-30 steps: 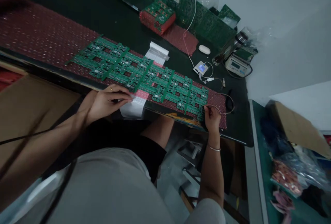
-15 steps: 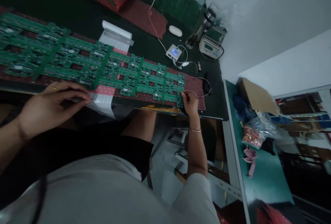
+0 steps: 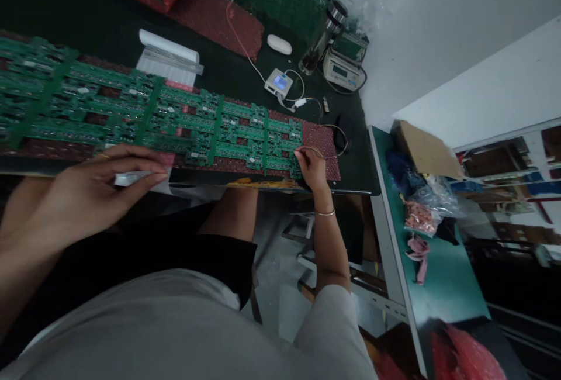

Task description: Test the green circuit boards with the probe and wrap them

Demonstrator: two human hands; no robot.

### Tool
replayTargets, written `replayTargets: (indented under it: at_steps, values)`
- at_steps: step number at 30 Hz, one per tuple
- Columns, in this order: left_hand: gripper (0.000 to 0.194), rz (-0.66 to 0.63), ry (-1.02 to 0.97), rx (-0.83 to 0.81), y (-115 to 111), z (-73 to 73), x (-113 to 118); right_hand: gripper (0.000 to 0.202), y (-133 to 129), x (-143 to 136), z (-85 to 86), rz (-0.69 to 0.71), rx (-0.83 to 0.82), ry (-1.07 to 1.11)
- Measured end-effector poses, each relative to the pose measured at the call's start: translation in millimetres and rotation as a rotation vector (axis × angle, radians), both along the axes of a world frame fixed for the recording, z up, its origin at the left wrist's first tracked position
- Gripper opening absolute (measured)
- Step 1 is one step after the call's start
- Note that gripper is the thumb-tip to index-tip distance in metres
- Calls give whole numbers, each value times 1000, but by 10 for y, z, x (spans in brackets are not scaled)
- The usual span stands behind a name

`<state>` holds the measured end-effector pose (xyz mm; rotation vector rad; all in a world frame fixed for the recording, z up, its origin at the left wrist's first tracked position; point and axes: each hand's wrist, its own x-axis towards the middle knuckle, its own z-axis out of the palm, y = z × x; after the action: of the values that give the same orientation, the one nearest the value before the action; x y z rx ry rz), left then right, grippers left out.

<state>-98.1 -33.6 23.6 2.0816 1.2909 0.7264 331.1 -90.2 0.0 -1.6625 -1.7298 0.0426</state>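
Note:
A long row of green circuit boards [image 3: 241,131] lies on red bubble wrap [image 3: 318,134] along the bench's front edge. My left hand [image 3: 109,184], at the left front edge, pinches the translucent film [image 3: 163,184] that hangs over the edge. My right hand [image 3: 312,166] is at the right end of the boards, its fingers closed on a thin cable [image 3: 339,127]. That cable loops back toward a small white device [image 3: 278,82] with a lit screen. Whatever tip the right fingers cover is hidden.
Behind the boards lie a white roll [image 3: 169,45] and a white oval object [image 3: 279,44]. A glass bottle [image 3: 319,41] and a grey meter [image 3: 342,71] stand at the back right. A green side table [image 3: 451,275] holds bags and a cardboard box [image 3: 427,149].
The view has shifted, so most of the bench appears further left. My left hand has moved right relative to the boards, and pale film now shows between its fingers. My right hand stays at the end board.

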Motion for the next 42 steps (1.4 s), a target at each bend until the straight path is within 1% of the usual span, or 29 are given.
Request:
replayTargets:
  at_steps: [2, 3, 5, 6, 9, 13, 16, 20, 22, 24, 27, 31, 33, 36, 39, 42]
  values:
    - [32, -5, -104, -67, -33, 161, 207, 43, -7, -8, 8, -18, -17, 1]
    - [33, -8, -151, -93, -38, 208, 283, 43, -13, -10, 9, -25, -18, 4]
    - [34, -11, -195, -128, -26, 238, 354, 45, -25, -13, 4, -34, -7, 3]
    - [33, -7, -203, -136, -10, 229, 347, 46, -32, -13, -1, -37, 1, -2]
    - [31, -8, -174, -104, 55, 169, 178, 50, -48, -17, -19, -34, 19, -25]
    - [33, -14, -41, 101, 135, 71, -185, 51, -65, -41, -26, -40, 63, -16]
    - [36, -53, 53, 163, 141, -31, -383, 51, -77, -59, -24, -39, 85, 5]
    - [37, -11, 123, 163, 94, -153, -464, 53, -81, -62, -29, -66, 46, -3]
    - [36, 3, 138, 147, 82, -172, -462, 52, -76, -59, -31, -72, 46, -6]
    - [35, -9, 116, 145, 85, -157, -451, 50, -66, -57, -29, -65, 53, -2]
    - [33, -19, 29, 153, 95, -85, -410, 50, -42, -50, -26, -61, 44, -12]
    - [27, 17, -38, 164, 55, 49, -275, 52, -10, -33, -34, -49, 57, -26]
    - [26, 29, -45, 157, 10, 108, -186, 53, -8, -32, -37, -35, 66, -23]
    - [29, 39, 2, 138, -47, 176, -60, 53, -25, -42, -27, -17, 64, -20]
    - [27, -27, -24, 127, -73, 225, 86, 52, -33, -51, -7, 11, 33, -14]
    - [22, -155, -140, 128, -85, 242, 360, 50, -5, -44, 6, 10, -9, 10]
